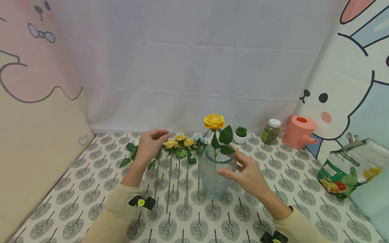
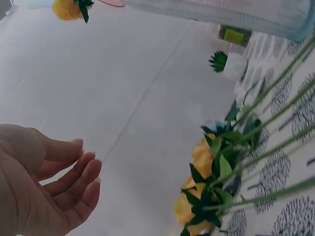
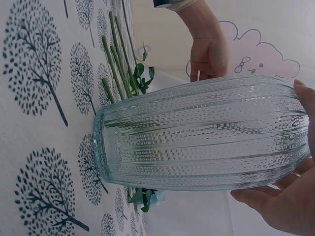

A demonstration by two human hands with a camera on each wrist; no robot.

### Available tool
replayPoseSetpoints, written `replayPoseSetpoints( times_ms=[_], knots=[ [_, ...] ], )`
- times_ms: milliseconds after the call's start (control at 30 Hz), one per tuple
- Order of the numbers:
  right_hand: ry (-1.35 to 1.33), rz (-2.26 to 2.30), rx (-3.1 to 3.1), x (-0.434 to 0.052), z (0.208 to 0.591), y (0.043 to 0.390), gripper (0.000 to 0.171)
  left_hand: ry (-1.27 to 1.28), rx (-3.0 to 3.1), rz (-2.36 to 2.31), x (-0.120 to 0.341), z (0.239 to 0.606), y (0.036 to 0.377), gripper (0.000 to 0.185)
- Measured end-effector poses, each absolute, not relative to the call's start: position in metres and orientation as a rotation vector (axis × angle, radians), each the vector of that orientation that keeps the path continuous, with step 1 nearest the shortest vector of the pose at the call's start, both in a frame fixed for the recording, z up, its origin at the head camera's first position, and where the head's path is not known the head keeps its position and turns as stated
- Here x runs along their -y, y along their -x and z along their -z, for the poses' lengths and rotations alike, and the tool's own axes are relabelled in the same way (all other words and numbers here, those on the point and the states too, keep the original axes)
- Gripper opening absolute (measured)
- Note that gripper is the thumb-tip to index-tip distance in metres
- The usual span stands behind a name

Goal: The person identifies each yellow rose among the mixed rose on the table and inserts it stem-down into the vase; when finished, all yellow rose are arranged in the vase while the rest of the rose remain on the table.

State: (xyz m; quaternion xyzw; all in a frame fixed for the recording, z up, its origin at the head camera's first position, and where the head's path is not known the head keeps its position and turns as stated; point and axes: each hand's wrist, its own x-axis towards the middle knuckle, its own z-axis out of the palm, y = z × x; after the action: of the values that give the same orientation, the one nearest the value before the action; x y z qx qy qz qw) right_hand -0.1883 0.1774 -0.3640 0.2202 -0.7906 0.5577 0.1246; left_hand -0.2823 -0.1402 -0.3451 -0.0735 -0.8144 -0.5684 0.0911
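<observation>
A clear ribbed glass vase (image 1: 213, 184) stands upright around the middle of a tree-patterned table (image 1: 100, 199), a single leafy yellow rose (image 1: 214, 122) rising from its mouth. The right hand (image 1: 247, 170) grips the vase near its rim, thumb and fingers spread around it. The left hand (image 1: 151, 145), fingers loosely bent and holding nothing, hovers above long-stemmed flowers (image 1: 171, 144) lying with blooms toward the back edge. Near the back-right corner: a potted succulent (image 1: 240, 135), lidded jar (image 1: 270, 132) and coral watering can (image 1: 297, 132).
</observation>
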Motion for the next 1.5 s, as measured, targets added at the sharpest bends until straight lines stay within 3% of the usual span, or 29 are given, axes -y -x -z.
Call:
replayPoseSetpoints(
  times_ms=[233,733,1267,1500],
  knots=[
    [-0.651,-1.638,2.282,-0.18,0.365,0.189,0.077,0.115,2.491,1.461,0.152,0.368,0.3,0.026],
    [-0.652,-1.624,2.308,-0.176,0.365,0.188,0.074,0.146,2.817,1.234,0.144,0.419,0.315,0.017],
    [-0.665,-1.601,2.301,-0.178,0.365,0.188,0.067,0.156,2.867,1.171,0.132,0.428,0.313,0.027],
    [-0.66,-1.612,2.301,-0.178,0.364,0.187,0.066,0.095,2.797,1.388,0.135,0.425,0.315,0.03]
  ],
)
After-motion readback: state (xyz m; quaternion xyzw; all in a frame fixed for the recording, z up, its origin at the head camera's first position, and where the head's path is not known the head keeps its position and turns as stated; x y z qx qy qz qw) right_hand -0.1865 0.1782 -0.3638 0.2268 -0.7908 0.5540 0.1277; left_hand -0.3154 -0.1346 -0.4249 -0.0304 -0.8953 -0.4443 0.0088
